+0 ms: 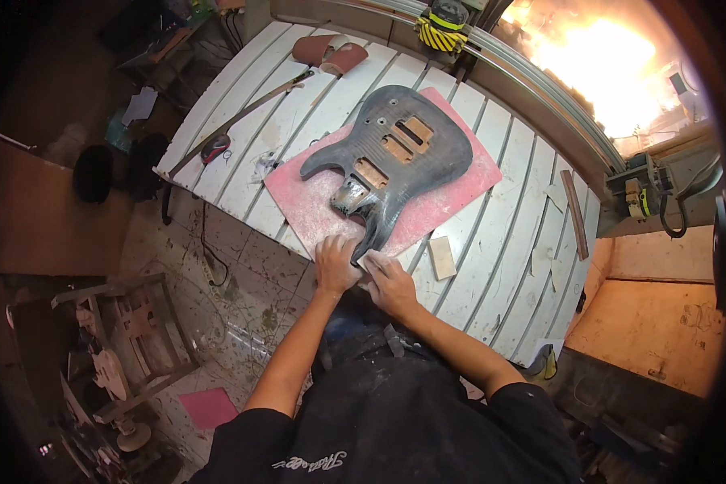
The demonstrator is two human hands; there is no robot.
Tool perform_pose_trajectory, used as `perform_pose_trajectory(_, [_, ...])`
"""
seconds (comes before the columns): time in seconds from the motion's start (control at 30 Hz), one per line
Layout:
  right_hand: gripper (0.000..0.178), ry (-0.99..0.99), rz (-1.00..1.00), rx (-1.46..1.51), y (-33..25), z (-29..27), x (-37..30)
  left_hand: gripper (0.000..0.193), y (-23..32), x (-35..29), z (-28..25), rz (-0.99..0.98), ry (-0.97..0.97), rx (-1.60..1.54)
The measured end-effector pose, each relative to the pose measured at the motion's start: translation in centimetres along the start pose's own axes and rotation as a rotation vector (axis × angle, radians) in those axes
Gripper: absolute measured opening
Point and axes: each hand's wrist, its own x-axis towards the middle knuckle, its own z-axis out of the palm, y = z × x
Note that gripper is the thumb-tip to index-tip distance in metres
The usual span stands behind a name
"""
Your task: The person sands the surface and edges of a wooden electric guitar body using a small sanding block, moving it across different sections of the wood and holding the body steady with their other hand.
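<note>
A dark grey electric guitar body (pixel 427 165) lies on a dusty pink pad (pixel 298 202), its pickup cavities facing up. The long horn points toward me at the table's near edge. My left hand (pixel 337 263) is closed at the left side of that horn's tip. Against the tip's right side presses my right hand (pixel 389 282), fingers bent together; whatever they may hold is hidden. A pale rectangular block (pixel 441 258) rests just right of my right hand.
The white slatted table (pixel 234 173) carries brown abrasive rolls (pixel 344 59), a long thin strip (pixel 246 111), a small red-and-black object (pixel 215 148) and a wooden stick (pixel 574 214). A metal rail (pixel 532 77) borders its far side. Left stands a wooden rack (pixel 133 347).
</note>
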Motion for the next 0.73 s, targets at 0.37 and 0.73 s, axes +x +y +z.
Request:
perform_pose_trajectory(0.37, [0.040, 0.012, -0.020, -0.019, 1.1, 0.1, 0.5, 0.053, 0.2, 0.0, -0.1, 0.003, 0.019, -0.003])
perform_pose_trajectory(0.73, [0.046, 0.157, 0.050, -0.109, 3.4, 0.9, 2.4, 0.056, 0.2, 0.0, -0.1, -0.030, -0.040, -0.022])
